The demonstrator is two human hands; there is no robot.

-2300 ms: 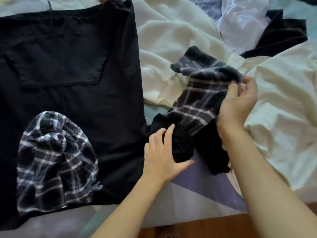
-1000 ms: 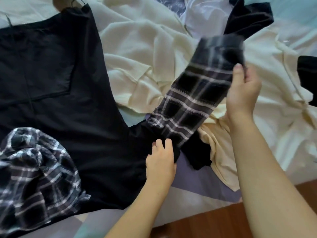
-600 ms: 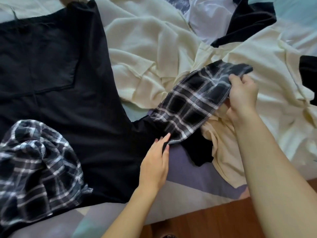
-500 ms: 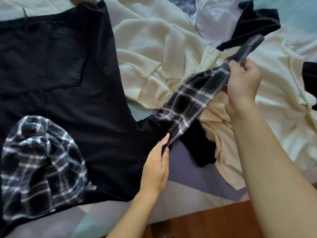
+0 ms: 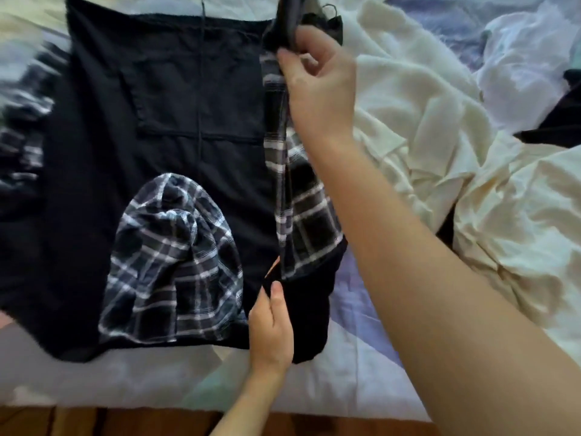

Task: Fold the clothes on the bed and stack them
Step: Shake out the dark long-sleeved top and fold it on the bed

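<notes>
We see a large black fabric garment (image 5: 163, 99) with a front pocket spread flat on the bed (image 5: 361, 372), and a black-and-white plaid hood (image 5: 174, 256) lying bunched on its lower middle. Along the garment's right edge runs its long sleeve of black-and-white plaid cloth (image 5: 301, 199), pulled taut between two hands. The right hand (image 5: 317, 80) is at the far end, its grip a pinch of thumb and fingers on the dark cuff near the garment's top corner. The left hand (image 5: 272, 322) is at the near end, its fingers and thumb closed on the black shoulder fabric where the sleeve joins the body. So the sleeve's long axis runs straight away from us, near hand to far hand, just beside and almost parallel to the garment's side edge. The body of the garment lies to the left of both grips. We judge that the coming fold swings the sleeve leftward onto the body, led by the right hand at the free end. A rumpled cream knit garment (image 5: 424, 114) lies to the right.
</notes>
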